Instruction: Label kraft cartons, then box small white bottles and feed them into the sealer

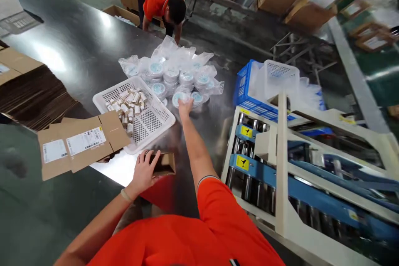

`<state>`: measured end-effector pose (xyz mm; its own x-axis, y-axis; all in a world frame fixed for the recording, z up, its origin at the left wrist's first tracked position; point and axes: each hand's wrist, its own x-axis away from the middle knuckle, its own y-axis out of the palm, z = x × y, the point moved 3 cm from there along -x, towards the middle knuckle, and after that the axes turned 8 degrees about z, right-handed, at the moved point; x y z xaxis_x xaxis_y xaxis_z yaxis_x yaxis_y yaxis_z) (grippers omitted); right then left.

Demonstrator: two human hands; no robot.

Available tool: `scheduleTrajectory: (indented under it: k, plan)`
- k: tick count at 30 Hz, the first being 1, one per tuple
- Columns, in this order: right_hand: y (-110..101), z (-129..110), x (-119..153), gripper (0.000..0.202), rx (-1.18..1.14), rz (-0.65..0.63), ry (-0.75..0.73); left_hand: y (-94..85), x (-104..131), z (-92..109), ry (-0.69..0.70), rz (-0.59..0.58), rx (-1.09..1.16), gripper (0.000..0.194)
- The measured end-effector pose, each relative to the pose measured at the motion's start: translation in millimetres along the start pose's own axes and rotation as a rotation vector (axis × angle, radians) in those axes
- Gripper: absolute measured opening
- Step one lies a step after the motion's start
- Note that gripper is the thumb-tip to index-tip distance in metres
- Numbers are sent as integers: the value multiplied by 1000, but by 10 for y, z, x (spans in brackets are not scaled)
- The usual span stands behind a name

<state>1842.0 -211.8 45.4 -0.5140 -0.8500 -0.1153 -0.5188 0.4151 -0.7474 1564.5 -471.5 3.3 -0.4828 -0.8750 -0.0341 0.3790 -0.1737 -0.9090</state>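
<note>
Cardboard box (163, 163) under left hand (144, 172) grip

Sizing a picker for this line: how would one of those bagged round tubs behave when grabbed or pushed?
The bagged round tub under the right hand is probably slippery: its clear wrap looks glossy and loose, so a grip may slide on film. The flat, disc-like shape likely resists tipping. On the shiny metal table it would probably skid rather than roll.
</note>
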Motion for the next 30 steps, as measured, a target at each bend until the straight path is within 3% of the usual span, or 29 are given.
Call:
scheduleTrajectory:
  k: [3,6,9,11,16,20,23,25,27,30]
  plan:
    - [-624,192,744,38,100,33,-125,45,-43,-57,14,42,141,113]
    - [-1042,297,1764,27,160,-173,-488,122,-107,-118,17,131,284,112]
    - [-1123,257,2575,32,221,-375,-661,159,-188,-143,24,209,401,103]
    - [-1035,153,2840,41,278,-435,-691,145,-238,-132,30,212,445,93]
    - [-833,-31,2958,37,363,-499,-633,61,-295,-31,24,83,405,71]
    - [-953,55,3026,40,267,-530,-619,50,-284,28,6,-7,335,63]
    - [-985,148,3046,46,193,-568,-583,46,-273,40,81,-34,348,51]
    - [-857,175,2969,53,196,-613,-493,36,-287,31,129,-25,373,52]
    - [-625,172,2827,56,217,-730,-383,24,-318,12,140,-3,381,67]
    - [-342,130,2539,38,239,-919,-324,4,-355,10,179,-10,361,76]
